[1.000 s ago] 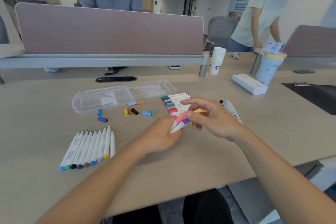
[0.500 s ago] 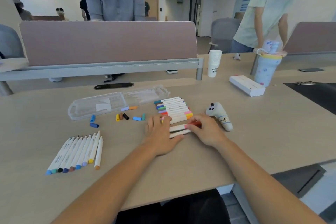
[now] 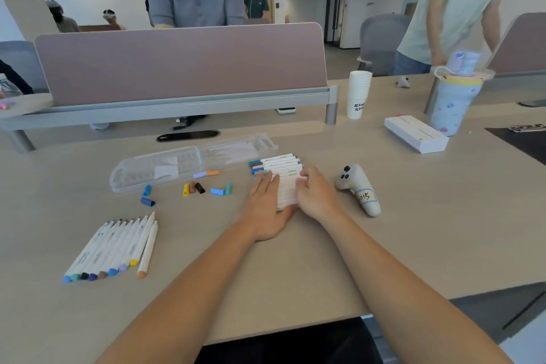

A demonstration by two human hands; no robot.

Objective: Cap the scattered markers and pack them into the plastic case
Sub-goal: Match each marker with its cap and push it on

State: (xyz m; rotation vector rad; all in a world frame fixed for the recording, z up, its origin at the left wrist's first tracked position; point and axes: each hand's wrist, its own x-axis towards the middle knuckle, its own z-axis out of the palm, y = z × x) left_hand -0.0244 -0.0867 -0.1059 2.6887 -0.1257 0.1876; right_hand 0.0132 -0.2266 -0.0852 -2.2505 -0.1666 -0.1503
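A row of capped white markers lies side by side at the table's middle. My left hand rests flat against the row's left cap ends, and my right hand curls over its right ends, so the nearer markers are hidden between them. The clear plastic case lies open and empty behind, to the left. Several loose caps are scattered in front of the case. A second row of uncapped markers lies at the near left, coloured tips toward me.
A white handheld controller lies just right of my right hand. Farther right are a white box, a stack of paper cups and a patterned bottle. A pink divider borders the back. People stand behind it.
The two markers I held a second ago were laid down and pushed up against the capped row. Both hands moved forward and now press on the row's two ends.
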